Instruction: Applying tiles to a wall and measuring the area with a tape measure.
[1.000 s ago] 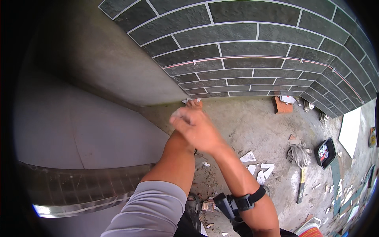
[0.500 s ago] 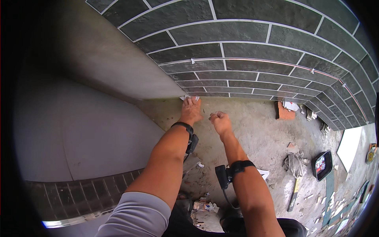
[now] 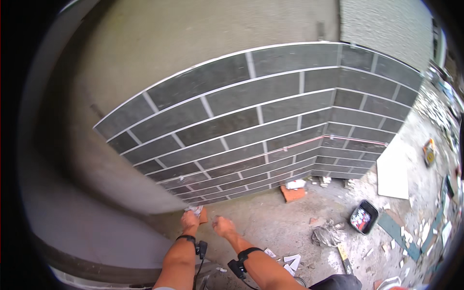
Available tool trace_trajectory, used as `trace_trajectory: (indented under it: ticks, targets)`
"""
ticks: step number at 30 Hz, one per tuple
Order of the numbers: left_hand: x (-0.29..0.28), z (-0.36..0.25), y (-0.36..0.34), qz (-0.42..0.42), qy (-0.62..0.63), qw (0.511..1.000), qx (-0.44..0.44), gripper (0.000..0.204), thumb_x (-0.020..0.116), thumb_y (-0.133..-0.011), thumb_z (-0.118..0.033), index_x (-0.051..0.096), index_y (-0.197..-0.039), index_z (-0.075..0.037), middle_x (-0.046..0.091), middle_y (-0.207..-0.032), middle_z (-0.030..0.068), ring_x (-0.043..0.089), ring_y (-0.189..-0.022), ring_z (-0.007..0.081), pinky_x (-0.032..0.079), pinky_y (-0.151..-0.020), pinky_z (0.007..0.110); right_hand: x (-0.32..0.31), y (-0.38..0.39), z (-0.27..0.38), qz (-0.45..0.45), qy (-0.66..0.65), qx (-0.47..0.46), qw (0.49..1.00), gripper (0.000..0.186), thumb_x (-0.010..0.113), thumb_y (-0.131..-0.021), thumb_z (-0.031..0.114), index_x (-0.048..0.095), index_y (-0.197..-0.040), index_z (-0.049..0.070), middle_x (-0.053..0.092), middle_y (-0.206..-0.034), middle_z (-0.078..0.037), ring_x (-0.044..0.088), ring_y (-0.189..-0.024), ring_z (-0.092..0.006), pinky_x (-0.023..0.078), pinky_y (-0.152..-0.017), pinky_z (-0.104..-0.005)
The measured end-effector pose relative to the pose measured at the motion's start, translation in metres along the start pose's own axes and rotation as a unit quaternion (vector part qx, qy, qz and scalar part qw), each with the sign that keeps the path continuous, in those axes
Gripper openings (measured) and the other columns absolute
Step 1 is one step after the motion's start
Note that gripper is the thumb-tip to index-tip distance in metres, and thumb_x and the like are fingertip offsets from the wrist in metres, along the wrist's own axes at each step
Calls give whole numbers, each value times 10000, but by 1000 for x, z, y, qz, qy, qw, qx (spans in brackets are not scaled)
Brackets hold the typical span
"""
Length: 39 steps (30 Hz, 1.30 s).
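My left hand is at the foot of the dark grey tiled wall, in the corner by the plain wall. Its fingers close on a crumpled-looking white piece, whose kind I cannot make out. Just to the right of those fingers an orange brick piece stands on the floor. My right hand hovers close by, its fingers curled together; anything inside them is hidden. Each forearm wears a black strap with a small device.
A red-and-white cord runs across the tiles. Another orange brick sits by the wall with white pieces on it. A black tub, a crumpled plastic bag, a white board, a tape measure and scraps lie rightward.
The view has tilted up, so more wall shows and my hands appear lower. The orange piece beside my left hand has come into sight. Both hands stay near the wall's foot.
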<state>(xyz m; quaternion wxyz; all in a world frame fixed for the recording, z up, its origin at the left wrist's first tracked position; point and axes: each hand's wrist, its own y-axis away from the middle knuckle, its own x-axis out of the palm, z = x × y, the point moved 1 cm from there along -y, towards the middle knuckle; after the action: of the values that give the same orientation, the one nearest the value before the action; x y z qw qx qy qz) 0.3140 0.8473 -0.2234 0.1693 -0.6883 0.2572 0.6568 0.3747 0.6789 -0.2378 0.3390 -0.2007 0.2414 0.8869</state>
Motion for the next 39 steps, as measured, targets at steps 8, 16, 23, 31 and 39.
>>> trace_trajectory:
  ticks: [8,16,23,31,39]
  targets:
    - [-8,-29,25,-59,100,990,-74,327,653,-845,-311,682,-1003,-27,673,-999,237,635,-976,413,501,-848,478,-44,16,21,13,-6,5,1000,304,516,-921,326,633,-1030,68,660,-1032,-221,610,-1006,-418,479,-859,-490]
    - [13,-20,20,-113,223,967,-46,408,600,-874,-374,657,-1028,0,665,-962,263,629,-923,444,482,-827,515,-63,15,23,-54,-55,-9,997,316,494,-935,347,625,-1026,74,654,-1016,-232,603,-1000,-424,470,-838,-505]
    - [48,9,3,-180,170,969,23,336,599,-880,-323,637,-973,-3,671,-876,244,640,-862,429,481,-783,499,-67,14,37,-100,-99,-57,988,243,521,-895,237,576,-1049,56,658,-945,-238,614,-960,-429,475,-797,-513]
    - [79,12,49,-137,273,949,77,138,697,-777,-99,574,-763,-37,610,-669,71,606,-638,174,480,-602,345,-70,6,32,-119,-89,-50,988,207,521,-859,181,578,-1008,49,662,-914,-233,627,-901,-431,484,-765,-518]
    - [65,-6,127,33,305,950,54,221,765,-732,-185,617,-730,-21,650,-690,133,644,-666,272,500,-668,371,-89,25,22,-60,-52,-8,997,199,503,-871,190,631,-920,46,666,-925,-223,630,-909,-415,490,-769,-508]
